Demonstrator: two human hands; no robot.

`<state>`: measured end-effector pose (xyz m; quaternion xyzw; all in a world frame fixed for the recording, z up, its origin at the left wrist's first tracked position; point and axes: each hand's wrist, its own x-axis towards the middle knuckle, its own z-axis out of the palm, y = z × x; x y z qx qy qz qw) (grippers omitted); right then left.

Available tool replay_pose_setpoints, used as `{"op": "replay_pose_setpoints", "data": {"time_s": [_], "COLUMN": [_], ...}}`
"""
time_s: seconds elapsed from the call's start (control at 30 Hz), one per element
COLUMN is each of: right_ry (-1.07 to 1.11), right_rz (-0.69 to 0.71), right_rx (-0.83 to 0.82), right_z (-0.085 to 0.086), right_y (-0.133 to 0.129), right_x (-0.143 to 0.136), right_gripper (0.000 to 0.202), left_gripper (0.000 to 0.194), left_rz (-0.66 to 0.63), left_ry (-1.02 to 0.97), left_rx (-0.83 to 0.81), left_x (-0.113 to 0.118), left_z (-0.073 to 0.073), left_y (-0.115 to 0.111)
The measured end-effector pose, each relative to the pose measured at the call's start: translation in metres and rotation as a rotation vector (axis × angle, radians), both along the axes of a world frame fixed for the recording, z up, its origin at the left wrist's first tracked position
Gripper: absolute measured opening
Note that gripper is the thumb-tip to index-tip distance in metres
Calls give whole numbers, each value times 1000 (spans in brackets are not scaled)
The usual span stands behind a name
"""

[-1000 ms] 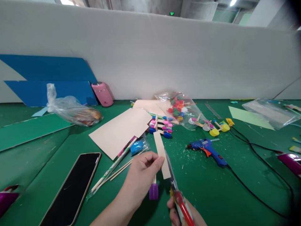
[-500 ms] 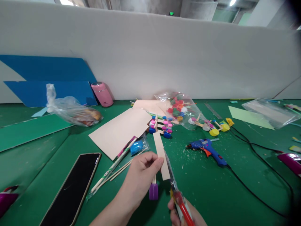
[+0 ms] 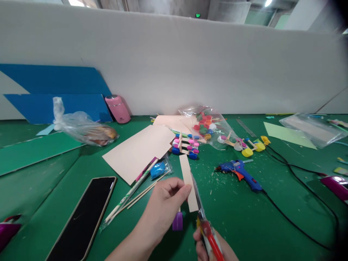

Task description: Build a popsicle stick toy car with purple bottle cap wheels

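Between thumb and fingers, my left hand pinches a narrow pale paper strip that points away from me. My right hand is wrapped round red-handled scissors, partly hidden by the handles. The scissor blades lie along the right edge of the strip; whether they touch it is hard to tell. Below the strip, a purple cap on a small stick piece rests on the green table. Beyond the strip's far end stands a small stick assembly with pink and blue caps.
A blue glue gun lies right with its cable. Left are a phone, wooden sticks, a blue packet and a pale sheet. Behind stand a pink bottle and a bag of coloured caps.
The strip and my left hand have shifted slightly right and toward me. The scissors and my right hand have barely moved.
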<state>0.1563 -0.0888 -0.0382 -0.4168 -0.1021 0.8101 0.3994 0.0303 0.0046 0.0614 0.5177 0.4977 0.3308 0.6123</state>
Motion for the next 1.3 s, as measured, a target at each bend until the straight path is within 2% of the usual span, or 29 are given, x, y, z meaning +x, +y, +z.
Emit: {"op": "replay_pose_setpoints", "data": {"time_s": [0.33,0.6,0.8,1.03,1.3], "right_ry": [2,-4,-11,-20,-8], "right_rz": [1,5,-2,-26,-27], "right_rx": [-25,-27,-19,-23,-91], "right_z": [3,7,5,10,7], "right_y": [0,1,1,2,1], "right_x": [-3,-1,-1,-2,-2], "right_gripper": [48,44,45,42,42], "left_gripper": [28,28,26,30,27], "left_rz": [-1,-61,-34,-91,-72], "left_ry": [-48,-27,-16,-41,-26], "left_rx": [11,-10,9,50,61], "left_x": [1,-2,0,-1,1], "left_z": [6,4,7,3,5], "left_y": [-4,-3,-5,-2,-4]}}
